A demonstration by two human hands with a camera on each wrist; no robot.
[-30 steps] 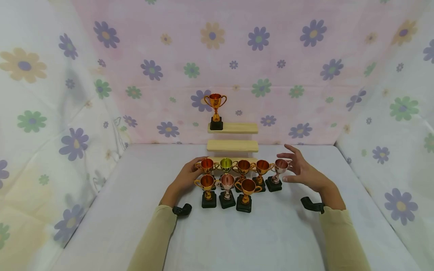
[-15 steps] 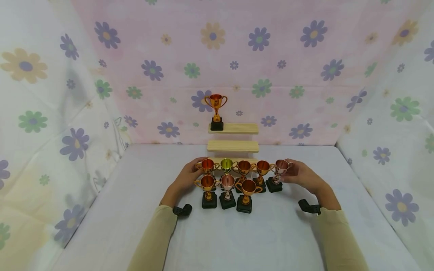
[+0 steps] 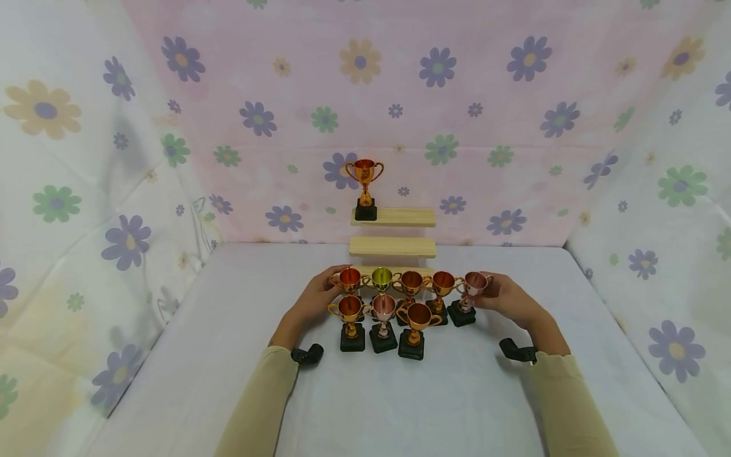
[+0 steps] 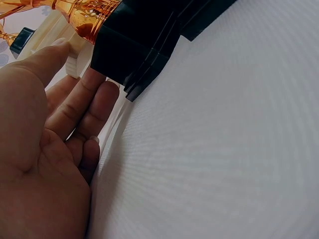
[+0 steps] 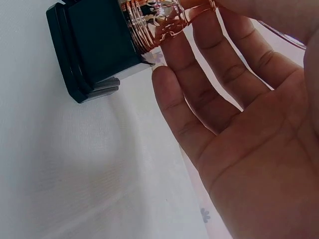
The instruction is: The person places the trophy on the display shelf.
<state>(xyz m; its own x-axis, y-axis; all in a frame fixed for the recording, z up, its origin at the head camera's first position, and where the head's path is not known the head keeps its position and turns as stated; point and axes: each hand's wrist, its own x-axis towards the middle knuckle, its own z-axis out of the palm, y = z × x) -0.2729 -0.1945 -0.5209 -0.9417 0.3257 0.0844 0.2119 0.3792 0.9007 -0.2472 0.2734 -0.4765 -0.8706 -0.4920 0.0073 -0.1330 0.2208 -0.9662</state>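
Several small trophy cups with black square bases stand in two rows on the table in the head view. My right hand (image 3: 511,299) pinches the rose-gold trophy (image 3: 474,284) at the right end of the back row, its thumb and fingers about the cup's lower part; the trophy's black base (image 5: 99,42) fills the upper left of the right wrist view. At the row's other end, my left hand (image 3: 311,299) rests beside an orange-gold trophy (image 3: 349,279). Its fingers (image 4: 75,107) lie loosely extended by a black base (image 4: 134,45), not gripping it.
Behind the trophies rises a stepped wooden stand with a top shelf (image 3: 402,218), a middle shelf (image 3: 393,246) and a partly hidden lower shelf (image 3: 419,270). One gold trophy (image 3: 365,181) stands at the top shelf's left end. Floral cloth (image 3: 434,127) hangs around the white table (image 3: 457,406).
My right hand has moved left from beside the rose-gold trophy and closed its fingers about it. My left hand has stayed in place.
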